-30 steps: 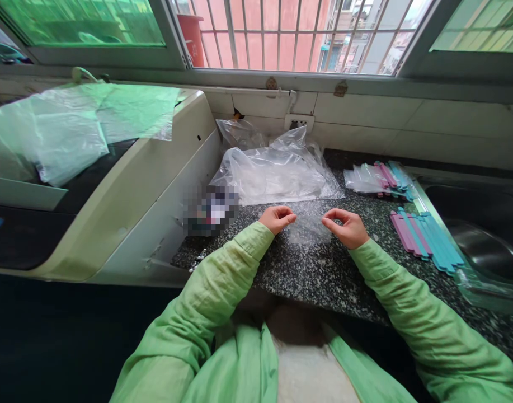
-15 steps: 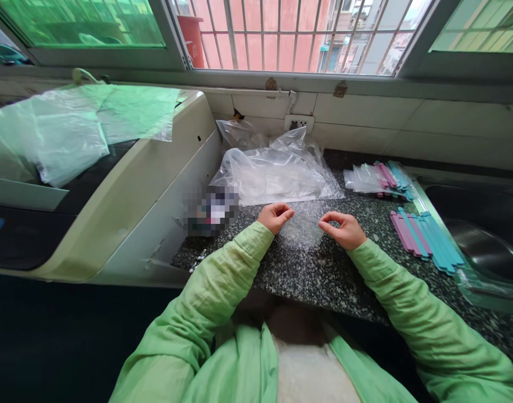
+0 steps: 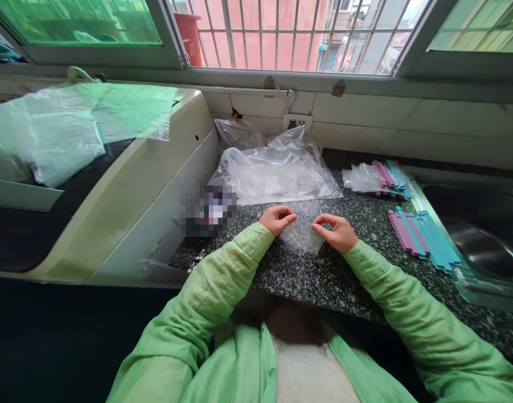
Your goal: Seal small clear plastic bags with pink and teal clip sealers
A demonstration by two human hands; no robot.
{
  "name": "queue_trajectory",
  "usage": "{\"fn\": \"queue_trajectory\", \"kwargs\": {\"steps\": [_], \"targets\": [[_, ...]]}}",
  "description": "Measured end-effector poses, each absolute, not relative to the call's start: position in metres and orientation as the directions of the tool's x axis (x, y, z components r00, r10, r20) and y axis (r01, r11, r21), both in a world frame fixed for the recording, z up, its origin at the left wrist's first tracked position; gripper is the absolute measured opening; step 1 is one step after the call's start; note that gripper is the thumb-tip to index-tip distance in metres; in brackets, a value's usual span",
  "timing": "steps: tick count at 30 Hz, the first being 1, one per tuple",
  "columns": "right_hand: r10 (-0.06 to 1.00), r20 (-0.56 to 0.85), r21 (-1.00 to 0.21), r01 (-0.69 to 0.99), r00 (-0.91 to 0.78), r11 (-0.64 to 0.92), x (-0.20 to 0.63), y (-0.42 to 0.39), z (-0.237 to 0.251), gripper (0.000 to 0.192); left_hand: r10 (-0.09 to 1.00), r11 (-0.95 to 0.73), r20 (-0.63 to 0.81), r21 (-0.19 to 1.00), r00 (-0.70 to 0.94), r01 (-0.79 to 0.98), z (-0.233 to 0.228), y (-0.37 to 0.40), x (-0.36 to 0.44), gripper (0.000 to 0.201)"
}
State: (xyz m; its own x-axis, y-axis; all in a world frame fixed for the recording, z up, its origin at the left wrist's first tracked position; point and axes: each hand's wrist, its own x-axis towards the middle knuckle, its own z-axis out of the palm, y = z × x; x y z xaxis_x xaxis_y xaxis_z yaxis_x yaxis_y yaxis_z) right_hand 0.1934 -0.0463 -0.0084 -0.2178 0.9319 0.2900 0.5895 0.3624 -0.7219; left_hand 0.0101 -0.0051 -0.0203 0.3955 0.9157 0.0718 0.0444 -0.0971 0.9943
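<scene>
Clear film [image 3: 300, 238] — just front of large plastic bag [image 3: 277, 176] | left hand [image 3: 276, 220], right hand [image 3: 340, 232]: fingers pinching its edges | step: likely spreading film — next calls for light, even tension

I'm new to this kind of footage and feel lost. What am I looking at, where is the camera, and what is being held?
There is no robot here: you see a person's own two bare hands, with green sleeves. One camera, worn on the head, looks forward and down. The left hand and right hand seem to pinch a small clear piece of plastic between them; its exact shape is hard to see. Beyond it, on the speckled countertop, lies a large clear plastic bag. To the right are pink and teal strips, then a sink. Pixelation hides something to the left.
</scene>
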Motion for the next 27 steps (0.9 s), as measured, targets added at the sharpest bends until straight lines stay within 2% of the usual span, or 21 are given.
{"fn": "queue_trajectory", "kwargs": {"steps": [12, 21, 27], "targets": [[0.927, 0.312, -0.709, 0.599, -0.207, 0.373, 0.194, -0.046, -0.01, 0.019, 0.92, -0.075, 0.049, 0.996, 0.389, 0.052, -0.022, -0.004, 0.009, 0.036], [0.926, 0.372, -0.72, 0.611, -0.061, 0.33, 0.198, -0.045, -0.01, 0.018, 0.89, -0.095, 0.067, 0.995, 0.451, 0.04, -0.03, 0.001, 0.005, 0.035], [0.923, 0.381, -0.718, 0.614, -0.049, 0.329, 0.199, -0.045, -0.012, 0.018, 0.932, -0.11, 0.103, 0.994, 0.347, 0.003, -0.027, -0.001, 0.008, 0.033]]}}
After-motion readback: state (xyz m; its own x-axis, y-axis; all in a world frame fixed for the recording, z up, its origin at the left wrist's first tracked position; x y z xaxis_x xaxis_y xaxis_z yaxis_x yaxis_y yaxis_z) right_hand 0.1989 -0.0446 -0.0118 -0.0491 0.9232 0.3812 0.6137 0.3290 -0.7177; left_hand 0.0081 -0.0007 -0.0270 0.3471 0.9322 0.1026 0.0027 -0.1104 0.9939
